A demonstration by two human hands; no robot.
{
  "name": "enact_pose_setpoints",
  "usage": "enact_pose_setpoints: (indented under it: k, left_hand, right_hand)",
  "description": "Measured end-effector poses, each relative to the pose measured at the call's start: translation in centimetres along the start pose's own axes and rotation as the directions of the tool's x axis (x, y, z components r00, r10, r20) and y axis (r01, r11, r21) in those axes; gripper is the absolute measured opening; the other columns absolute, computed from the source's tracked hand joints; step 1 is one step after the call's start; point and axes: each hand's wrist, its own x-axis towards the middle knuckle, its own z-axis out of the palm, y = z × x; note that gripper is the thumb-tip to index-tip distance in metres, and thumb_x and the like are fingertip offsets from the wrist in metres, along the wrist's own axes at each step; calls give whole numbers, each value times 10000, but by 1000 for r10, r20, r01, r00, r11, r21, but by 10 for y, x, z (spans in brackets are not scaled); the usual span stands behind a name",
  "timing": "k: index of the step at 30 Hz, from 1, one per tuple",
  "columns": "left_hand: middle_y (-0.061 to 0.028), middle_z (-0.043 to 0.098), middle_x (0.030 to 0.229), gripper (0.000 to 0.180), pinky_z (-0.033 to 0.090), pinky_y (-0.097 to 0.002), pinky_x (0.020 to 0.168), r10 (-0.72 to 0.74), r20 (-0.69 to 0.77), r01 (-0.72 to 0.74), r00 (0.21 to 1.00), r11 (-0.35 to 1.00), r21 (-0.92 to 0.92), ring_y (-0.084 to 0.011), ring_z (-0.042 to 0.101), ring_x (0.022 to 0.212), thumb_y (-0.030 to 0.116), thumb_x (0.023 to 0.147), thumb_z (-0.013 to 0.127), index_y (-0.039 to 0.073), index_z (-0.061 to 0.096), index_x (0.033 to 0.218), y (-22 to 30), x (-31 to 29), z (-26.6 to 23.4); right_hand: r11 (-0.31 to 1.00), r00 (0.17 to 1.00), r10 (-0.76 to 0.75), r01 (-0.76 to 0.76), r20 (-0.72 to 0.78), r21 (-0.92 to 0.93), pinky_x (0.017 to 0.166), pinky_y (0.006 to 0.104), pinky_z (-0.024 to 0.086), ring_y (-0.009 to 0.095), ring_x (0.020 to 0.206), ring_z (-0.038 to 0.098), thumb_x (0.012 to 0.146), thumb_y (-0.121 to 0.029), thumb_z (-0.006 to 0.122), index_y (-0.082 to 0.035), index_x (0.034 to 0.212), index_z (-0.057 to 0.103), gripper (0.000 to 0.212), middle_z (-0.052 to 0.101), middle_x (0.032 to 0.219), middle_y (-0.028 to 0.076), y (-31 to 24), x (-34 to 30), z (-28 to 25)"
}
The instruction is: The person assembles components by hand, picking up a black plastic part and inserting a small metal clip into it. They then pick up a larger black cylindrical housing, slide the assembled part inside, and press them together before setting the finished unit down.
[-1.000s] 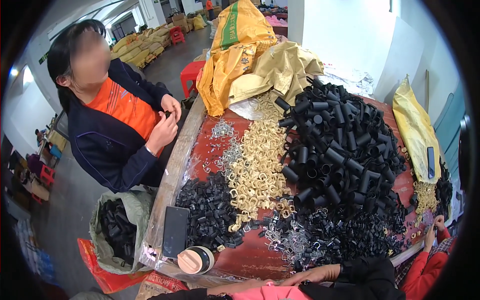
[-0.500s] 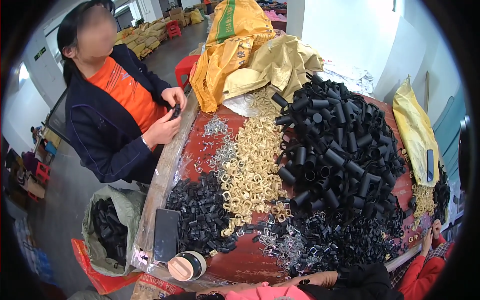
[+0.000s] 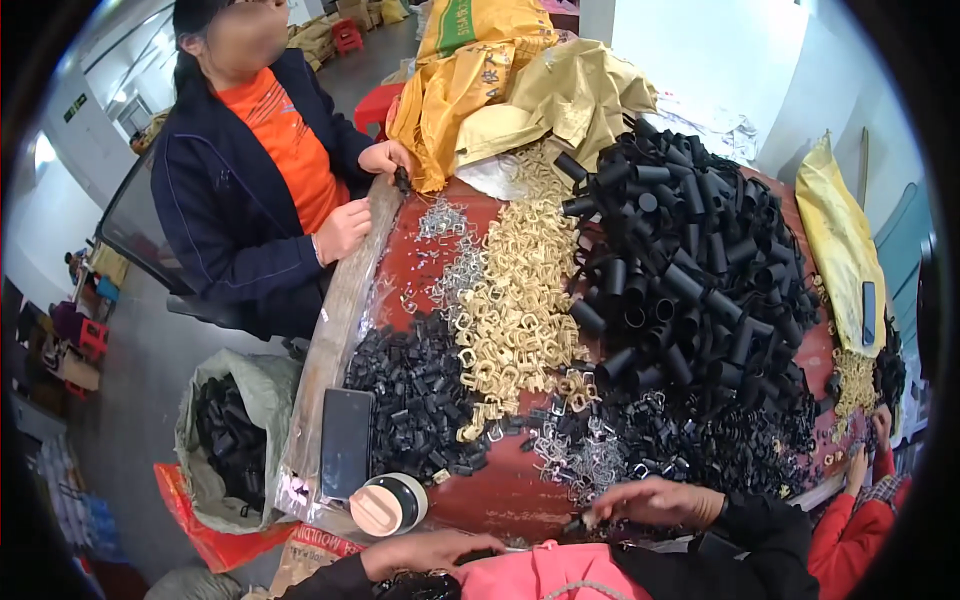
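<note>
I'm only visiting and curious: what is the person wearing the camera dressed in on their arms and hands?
Both hands are bare, with no gloves. The left hand and the right hand each come out of a long black sleeve that ends at the wrist. Between the arms shows a pink garment on the person's front. No rings or watch can be made out.

One head-worn fisheye view looks steeply down and forward over the red worktop [image 3: 500, 490] from its near edge, close above the person's own forearms, with straight lines bowing toward the dark circular rim.
</note>
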Motion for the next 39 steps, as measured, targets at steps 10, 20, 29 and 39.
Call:
enact_pose_setpoints:
  k: [10,20,29,39]
  left_hand:
    - [-175,536,1012,623,425,-304,780,-37,-481,169,876,957,235,-251,544,933,219,722,617,71,306,1241,-4,15,21]
    - [-214,419,1175,656,342,-345,910,246,-753,234,610,852,469,-308,434,1083,240,709,628,-28,323,1225,5,34,32]
    - [-122,511,1072,443,416,-272,820,98,-739,-257,667,961,-104,-167,528,952,88,803,554,-25,362,1185,19,38,48]
    - [-133,518,1065,332,456,-291,825,137,-835,-765,533,501,-406,-193,543,945,74,842,491,18,388,1153,10,50,50]
  right_hand:
    - [895,901,-420,431,-110,115,848,330,349,193,951,456,743,-405,558,30,1189,387,646,482,1012,102,11,21,-1]
    - [878,900,-412,434,-141,203,861,323,336,196,965,444,757,-426,522,3,1214,358,647,479,1027,100,37,43,22]
    - [865,891,-447,452,-75,219,891,301,333,163,1018,448,764,-360,548,5,1202,373,597,496,1061,74,58,66,47]
    - [758,806,-591,574,47,-311,929,346,293,231,1101,409,772,-324,554,7,1127,439,499,482,1116,101,58,84,65]
